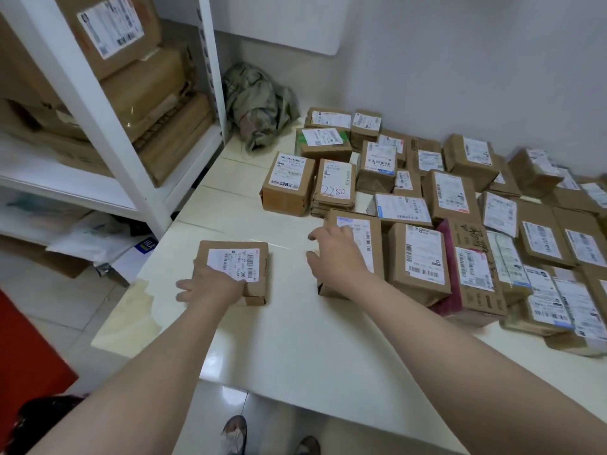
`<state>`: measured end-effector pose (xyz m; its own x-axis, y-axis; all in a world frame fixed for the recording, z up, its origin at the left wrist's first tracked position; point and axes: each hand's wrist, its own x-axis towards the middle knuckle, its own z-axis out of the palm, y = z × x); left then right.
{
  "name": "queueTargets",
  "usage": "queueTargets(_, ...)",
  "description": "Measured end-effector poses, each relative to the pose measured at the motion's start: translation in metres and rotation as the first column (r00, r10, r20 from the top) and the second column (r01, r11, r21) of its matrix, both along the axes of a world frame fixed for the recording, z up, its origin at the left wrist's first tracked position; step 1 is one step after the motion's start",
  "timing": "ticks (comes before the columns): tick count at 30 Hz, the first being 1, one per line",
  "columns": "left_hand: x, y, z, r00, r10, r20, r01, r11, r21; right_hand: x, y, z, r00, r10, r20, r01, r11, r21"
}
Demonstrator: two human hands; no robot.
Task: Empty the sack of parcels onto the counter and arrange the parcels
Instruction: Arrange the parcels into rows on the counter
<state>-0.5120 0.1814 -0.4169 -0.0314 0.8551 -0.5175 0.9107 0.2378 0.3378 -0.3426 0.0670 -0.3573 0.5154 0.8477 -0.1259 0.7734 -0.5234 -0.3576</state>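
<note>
Head view: pale glossy counter under a white wall; white shelving with cartons at 10 o'clock. Brown labelled parcels crowding 2 to 3 o'clock; crumpled sack at 12. Left hand pressing flat-fingered on lone parcel at 8; right hand, fingers spread loose, over central parcel.

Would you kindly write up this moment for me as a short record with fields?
left hand: rests on the lone parcel, which sits apart from the rest
right hand: rests on the edge parcel, at the group's near-left corner
other parcels: labels up, crowded along the wall
sack: crumpled in the back corner, beside the shelf
counter: white, bare near the person
</note>
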Motion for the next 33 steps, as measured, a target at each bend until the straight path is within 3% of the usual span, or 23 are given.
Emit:
queueTargets(5,-0.004,0.019,-0.011,0.937,-0.349,0.031,0.349,0.937,-0.017,-0.025,0.025,-0.021,0.995,0.069,-0.066,-0.076,0.991,-0.110)
queueTargets(8,-0.001,0.033,-0.008,0.830,-0.503,0.241,0.479,0.864,0.154,-0.039,0.030,-0.035,0.990,0.131,0.045,-0.117,0.966,-0.232)
queueTargets(10,0.005,0.034,-0.004,0.756,-0.554,0.350,0.478,0.832,0.284,-0.044,0.028,-0.041,0.968,0.190,0.164,-0.139,0.951,-0.277)
queueTargets(11,0.009,0.031,-0.003,0.747,-0.549,0.375,0.474,0.835,0.279,-0.044,0.027,-0.043,0.955,0.191,0.225,-0.127,0.954,-0.270)
queueTargets(13,0.017,0.022,-0.006,0.753,-0.567,0.333,0.560,0.819,0.126,-0.040,0.025,-0.045,0.938,0.087,0.337,-0.002,0.970,-0.244)
queueTargets(16,0.028,0.008,-0.016,0.650,-0.728,0.216,0.747,0.664,-0.010,-0.026,0.022,-0.040,0.874,-0.284,0.393,0.397,0.885,-0.244)
queueTargets(18,0.038,0.009,-0.020,0.648,-0.727,0.226,0.731,0.677,0.083,-0.011,0.015,-0.038,0.811,-0.488,0.321,0.575,0.764,-0.292)
queueTargets(20,0.051,0.013,-0.023,0.673,-0.696,0.251,0.680,0.716,0.158,0.002,0.005,-0.041,0.785,-0.576,0.229,0.618,0.702,-0.354)
queueTargets(25,0.067,0.016,-0.039,0.643,-0.677,0.358,0.675,0.722,0.151,0.007,-0.002,-0.051,0.783,-0.613,0.104,0.595,0.689,-0.414)
queueTargets(33,0.079,0.019,-0.030,0.730,-0.648,0.219,0.599,0.760,0.252,0.011,-0.007,-0.029,0.824,-0.564,0.055,0.502,0.681,-0.534)
